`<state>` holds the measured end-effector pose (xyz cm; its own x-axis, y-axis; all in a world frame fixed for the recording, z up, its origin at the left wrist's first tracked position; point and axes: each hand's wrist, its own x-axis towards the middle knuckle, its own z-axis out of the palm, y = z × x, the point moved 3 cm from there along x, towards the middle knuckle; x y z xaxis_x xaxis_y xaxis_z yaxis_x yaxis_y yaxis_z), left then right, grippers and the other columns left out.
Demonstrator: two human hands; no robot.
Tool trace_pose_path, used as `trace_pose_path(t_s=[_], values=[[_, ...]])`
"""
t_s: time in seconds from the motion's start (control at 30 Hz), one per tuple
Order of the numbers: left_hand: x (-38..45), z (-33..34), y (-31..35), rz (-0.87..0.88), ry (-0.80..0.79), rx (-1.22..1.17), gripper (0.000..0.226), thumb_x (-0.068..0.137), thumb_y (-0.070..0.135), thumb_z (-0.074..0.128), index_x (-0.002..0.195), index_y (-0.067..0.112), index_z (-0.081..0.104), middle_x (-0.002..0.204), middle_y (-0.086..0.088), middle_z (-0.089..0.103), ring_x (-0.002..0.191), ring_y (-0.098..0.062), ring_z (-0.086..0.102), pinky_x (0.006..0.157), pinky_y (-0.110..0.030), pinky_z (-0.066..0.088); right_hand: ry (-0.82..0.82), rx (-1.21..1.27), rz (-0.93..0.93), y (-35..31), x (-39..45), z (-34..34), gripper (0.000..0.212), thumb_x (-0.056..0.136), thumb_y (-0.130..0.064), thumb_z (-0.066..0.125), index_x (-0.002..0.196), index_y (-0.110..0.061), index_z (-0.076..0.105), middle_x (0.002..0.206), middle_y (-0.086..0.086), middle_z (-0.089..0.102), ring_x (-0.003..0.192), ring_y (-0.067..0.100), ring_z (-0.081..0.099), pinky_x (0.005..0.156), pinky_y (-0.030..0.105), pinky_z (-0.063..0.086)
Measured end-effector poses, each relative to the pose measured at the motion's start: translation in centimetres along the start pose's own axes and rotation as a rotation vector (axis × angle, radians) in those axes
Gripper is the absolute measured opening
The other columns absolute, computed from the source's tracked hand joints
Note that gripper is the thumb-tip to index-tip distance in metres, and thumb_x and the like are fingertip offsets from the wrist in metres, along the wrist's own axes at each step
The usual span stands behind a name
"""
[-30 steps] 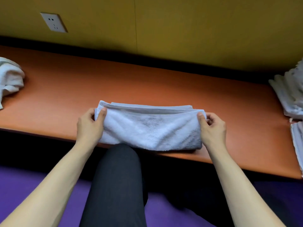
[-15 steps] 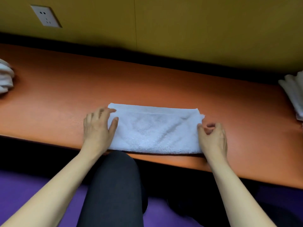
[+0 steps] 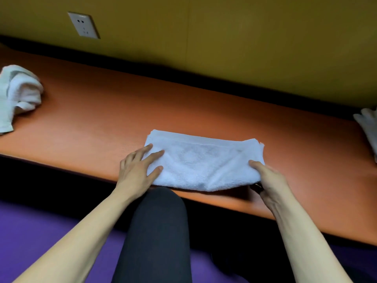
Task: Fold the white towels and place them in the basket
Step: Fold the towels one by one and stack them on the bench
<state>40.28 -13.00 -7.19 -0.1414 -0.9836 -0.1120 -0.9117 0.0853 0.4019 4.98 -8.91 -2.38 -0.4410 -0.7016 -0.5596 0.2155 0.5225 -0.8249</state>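
Note:
A white towel [image 3: 202,160], folded into a long strip, lies on the orange bench [image 3: 102,111] near its front edge. My left hand [image 3: 138,168] rests flat on the towel's left end with straight, spread fingers. My right hand [image 3: 267,178] grips the towel's right end, thumb on top and fingers tucked beneath, and that end is lifted a little off the bench. No basket is in view.
A crumpled white towel [image 3: 18,94] lies at the bench's far left. More white towels [image 3: 369,127] sit at the right edge. A yellow wall with a socket [image 3: 83,25] runs behind the bench. My dark-clothed knee [image 3: 157,231] is below the bench's front edge.
The towel was laid flat from a raised fold. My left hand let go and flattened onto its left end. My right hand took hold of the right end and began lifting it.

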Motion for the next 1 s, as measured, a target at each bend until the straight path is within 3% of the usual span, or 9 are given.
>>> trace_pose_path(t_s=[0.1, 0.2, 0.33, 0.4, 0.5, 0.6, 0.7, 0.83, 1.0], values=[[0.2, -0.3, 0.1, -0.007, 0.013, -0.034, 0.046, 0.096, 0.055, 0.051, 0.142, 0.056, 0.043, 0.161, 0.018, 0.026, 0.138, -0.021, 0.029, 0.112, -0.036, 0.017, -0.016, -0.076, -0.243, -1.9, -1.9, 4.2, 0.011, 0.078, -0.025, 0.068, 0.078, -0.014, 0.069, 0.07, 0.0, 0.057, 0.068, 0.018, 0.048, 0.064, 0.034, 0.038], [0.2, -0.5, 0.1, -0.01, -0.002, -0.075, 0.046, 0.096, 0.052, 0.054, 0.141, 0.056, 0.044, 0.16, 0.02, 0.026, 0.137, -0.019, 0.028, 0.112, -0.035, 0.017, -0.067, -0.197, -0.47, -3.4, -4.5, 9.7, 0.02, 0.086, -0.019, 0.067, 0.073, -0.006, 0.059, 0.064, -0.005, 0.045, 0.06, 0.011, 0.037, 0.055, 0.028, 0.032], [0.4, -0.7, -0.6, -0.038, 0.027, -0.269, 0.048, 0.098, 0.047, 0.037, 0.146, 0.045, 0.045, 0.155, 0.02, 0.037, 0.136, -0.017, 0.033, 0.111, -0.031, 0.02, -0.148, -0.353, -0.567, -3.2, -7.2, 16.8, 0.026, 0.093, -0.021, 0.058, 0.068, -0.018, 0.05, 0.052, -0.013, 0.042, 0.053, 0.006, 0.038, 0.055, 0.023, 0.038], [0.6, -0.9, -1.3, -0.134, 0.054, -0.622, 0.048, 0.101, 0.042, 0.034, 0.147, 0.035, 0.045, 0.148, 0.016, 0.047, 0.138, -0.013, 0.04, 0.114, -0.027, 0.024, -0.234, -0.451, -0.526, -2.0, -7.8, 19.5, 0.014, 0.09, -0.035, 0.052, 0.083, -0.026, 0.061, 0.065, -0.015, 0.056, 0.067, 0.015, 0.055, 0.07, 0.035, 0.055], [1.0, -2.1, -1.8, -0.335, 0.151, -1.057, 0.034, 0.106, 0.034, 0.036, 0.135, 0.026, 0.053, 0.135, 0.0, 0.058, 0.128, -0.019, 0.057, 0.111, -0.034, 0.039, -0.422, -0.866, -0.466, 0.4, -8.5, 21.7, 0.044, 0.094, -0.05, 0.051, 0.129, -0.026, 0.06, 0.12, 0.004, 0.068, 0.114, 0.028, 0.062, 0.098, 0.042, 0.05], [0.8, -3.5, -2.3, -0.485, 0.176, -0.978, 0.053, 0.089, 0.061, 0.029, 0.114, 0.026, 0.06, 0.114, -0.004, 0.066, 0.1, -0.022, 0.067, 0.104, -0.046, 0.048, -0.433, -0.843, -0.448, 1.2, -8.1, 21.2, 0.049, 0.096, -0.053, 0.054, 0.133, -0.021, 0.061, 0.12, 0.005, 0.065, 0.11, 0.02, 0.061, 0.1, 0.036, 0.047], [0.2, -3.7, -1.3, -0.514, 0.057, -0.851, 0.062, 0.083, 0.076, 0.022, 0.108, 0.034, 0.06, 0.119, -0.003, 0.066, 0.113, -0.029, 0.061, 0.104, -0.053, 0.046, -0.241, -0.614, -0.526, 0.3, -6.6, 18.3, 0.024, 0.096, -0.036, 0.059, 0.116, -0.026, 0.068, 0.098, -0.002, 0.064, 0.085, 0.01, 0.06, 0.085, 0.031, 0.049], [0.2, -3.3, 0.7, -0.468, -0.1, -0.536, 0.061, 0.092, 0.064, 0.041, 0.132, 0.021, 0.056, 0.134, -0.006, 0.056, 0.117, -0.028, 0.055, 0.101, -0.044, 0.045, 0.085, -0.643, -0.474, 0.7, -4.1, 12.9, 0.03, 0.093, -0.03, 0.059, 0.121, -0.021, 0.057, 0.104, 0.0, 0.058, 0.1, 0.025, 0.059, 0.088, 0.036, 0.047], [1.0, -3.2, 2.7, -0.512, -0.124, -0.49, 0.059, 0.085, 0.042, 0.069, 0.137, 0.029, 0.047, 0.131, -0.01, 0.049, 0.086, -0.019, 0.058, 0.068, -0.029, 0.043, -0.113, -0.608, -0.268, 2.5, -3.2, 12.8, 0.05, 0.092, -0.043, 0.062, 0.134, -0.022, 0.046, 0.128, 0.003, 0.062, 0.116, 0.025, 0.059, 0.097, 0.035, 0.048]])
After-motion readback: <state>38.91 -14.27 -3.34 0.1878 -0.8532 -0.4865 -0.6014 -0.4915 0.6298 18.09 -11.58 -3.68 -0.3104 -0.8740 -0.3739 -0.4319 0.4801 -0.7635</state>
